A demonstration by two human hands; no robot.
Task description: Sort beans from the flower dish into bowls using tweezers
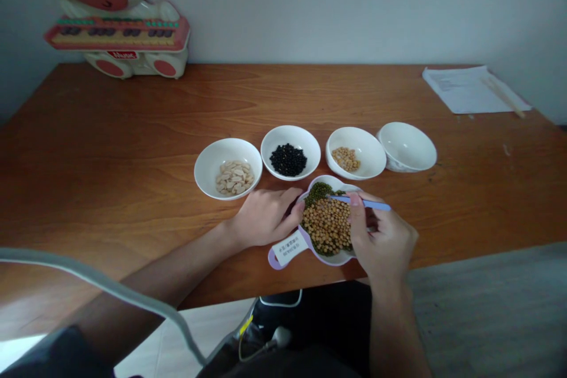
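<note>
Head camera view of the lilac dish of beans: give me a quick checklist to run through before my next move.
Left hand on the rim of the lilac plastic dish: ok, resting against it.
Right hand on the slim blue plastic utensil: ok, held firmly.
Utensil's inner end: cannot tell whether it touches the beans.
Green mung beans apart from tan soybeans: not ok, they touch in the dish.
White paper label on the dish handle: cannot tell, print too small to read.
Rightmost round white ceramic bowl sitting level: not ok, it is tilted.
</note>
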